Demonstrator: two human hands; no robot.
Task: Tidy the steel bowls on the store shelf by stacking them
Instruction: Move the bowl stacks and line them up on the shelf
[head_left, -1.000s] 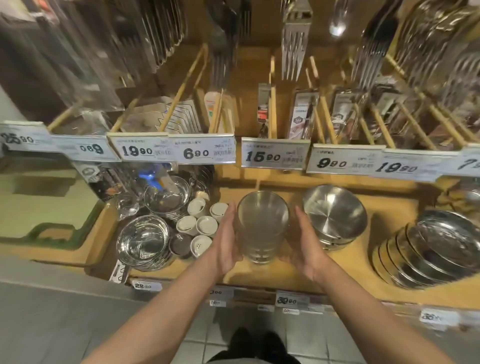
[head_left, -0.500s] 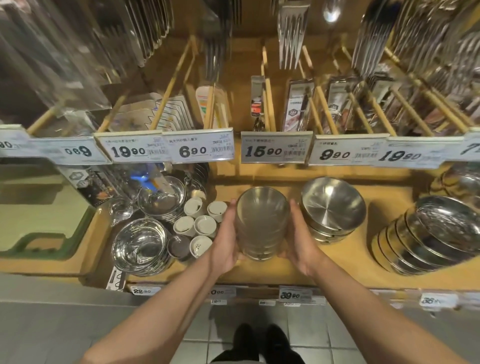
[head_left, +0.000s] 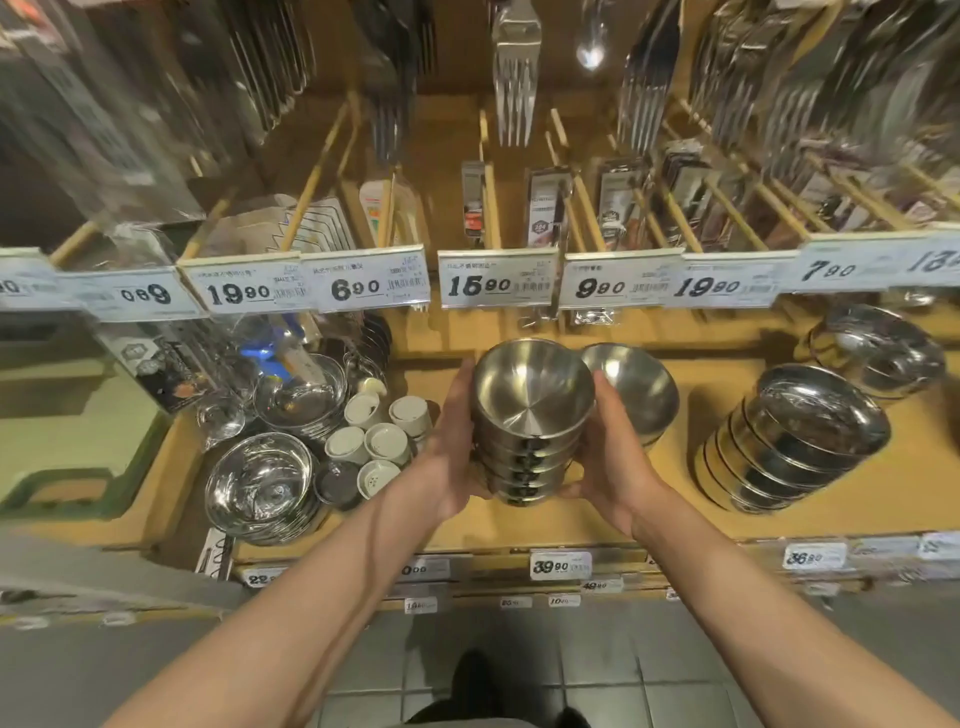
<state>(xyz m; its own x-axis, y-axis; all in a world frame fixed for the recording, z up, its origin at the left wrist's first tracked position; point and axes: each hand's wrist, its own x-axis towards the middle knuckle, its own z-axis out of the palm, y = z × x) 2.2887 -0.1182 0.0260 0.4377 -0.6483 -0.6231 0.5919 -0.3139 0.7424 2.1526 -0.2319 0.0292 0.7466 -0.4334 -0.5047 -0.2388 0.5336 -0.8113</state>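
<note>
Forearms: two, bare, reaching up from the bottom edge and converging on the middle of the wooden shelf (head_left: 597, 514).
Left hand (head_left: 453, 457): palm pressed flat against the left side of the bowl stack, fingers curled round behind it.
Right hand (head_left: 608, 457): palm pressed against the right side of the same stack, thumb up near the top rim.
Bowl stack (head_left: 530, 421): about five brushed steel bowls nested upright, clamped between both palms near the shelf's front; whether its base touches the wood cannot be told.
Second stack (head_left: 636, 387): a few similar bowls, just behind and right of the held stack, touching the right thumb's side.
Shiny bowls (head_left: 260, 486): one nested pile at the left front, beside roughly six small white cups (head_left: 384, 441).
Wide pans (head_left: 795, 441): a leaning pile of about six to the right, well apart from the hands.
Price tags (head_left: 497, 283): a row along the upper shelf edge, the middle one reading 15.90.
</note>
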